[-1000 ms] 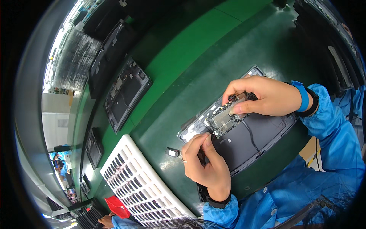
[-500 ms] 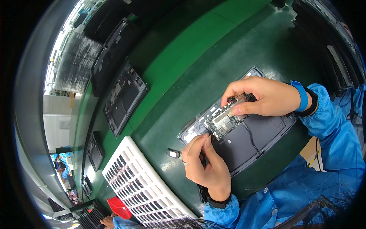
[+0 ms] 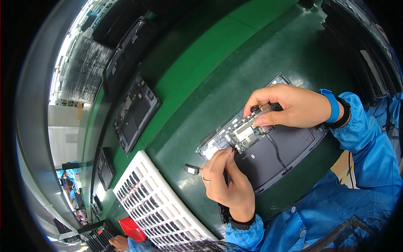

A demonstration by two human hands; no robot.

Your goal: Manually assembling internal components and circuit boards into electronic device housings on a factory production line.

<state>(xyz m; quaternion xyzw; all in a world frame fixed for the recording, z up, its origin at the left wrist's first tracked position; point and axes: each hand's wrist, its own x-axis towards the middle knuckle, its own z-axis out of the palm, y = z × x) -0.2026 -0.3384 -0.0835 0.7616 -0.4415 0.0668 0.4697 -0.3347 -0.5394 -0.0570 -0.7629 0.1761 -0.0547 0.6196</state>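
Observation:
My right hand (image 3: 289,108) grips a green circuit board (image 3: 247,135) by its upper right end, thumb on top. The board is held over an open dark grey laptop casing (image 3: 275,157). At the board's lower left corner, my left hand (image 3: 228,174) is closed in a pinch. A thin dark bit, perhaps a wire end, shows at its fingertips; the fingers hide the rest. A flat dark cable (image 3: 275,151) runs across the casing, and thin reddish wires lie near its right side. On the mat left of my left hand lies a small black part with a white label (image 3: 192,169).
A white slotted tray (image 3: 157,197) with rows of dark parts and thin wires stands at the lower left, beside a red bin (image 3: 131,229). More laptop casings (image 3: 136,113) lie along the green line at left. Another person's hand (image 3: 119,242) shows at the lower left edge.
My left fingertips have shifted slightly at the board's corner; my right hand and the board stay nearly still. Casings on the left line have slid slightly toward the near end.

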